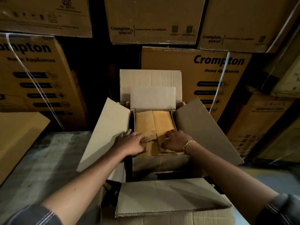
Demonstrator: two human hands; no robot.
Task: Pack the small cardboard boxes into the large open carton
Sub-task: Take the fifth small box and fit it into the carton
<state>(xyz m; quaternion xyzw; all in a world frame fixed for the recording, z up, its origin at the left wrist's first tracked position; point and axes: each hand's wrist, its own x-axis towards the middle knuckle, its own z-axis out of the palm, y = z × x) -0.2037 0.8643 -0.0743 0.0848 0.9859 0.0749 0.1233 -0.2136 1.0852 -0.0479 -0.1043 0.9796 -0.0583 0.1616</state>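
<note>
Head view looks down into the large open carton [160, 163], which sits in the middle of a worn grey surface [48, 159] with all four outer flaps folded back: the far flap [151, 77] stands upright, the left flap [105, 132] and right flap [203, 132] lean outward, and the near flap [170, 197] hangs toward the person. A paler inner flap [152, 97] stands upright just in front of the far one. The small cardboard boxes [144, 122] lie inside the carton, their tan tops side by side and touching, with more of them lower at the near end. The left hand [131, 142] lies at the carton's left edge with its fingers straight and flat, the thumb resting on the left small box. The right hand [175, 141], with a gold bracelet [189, 144] at the wrist, rests knuckles-up on the right small box with fingers bent down; whether it grips the box or only presses on it cannot be told. A loose cardboard sheet [16, 135] lies at the far left, and printed Crompton cartons [211, 75] are stacked behind
</note>
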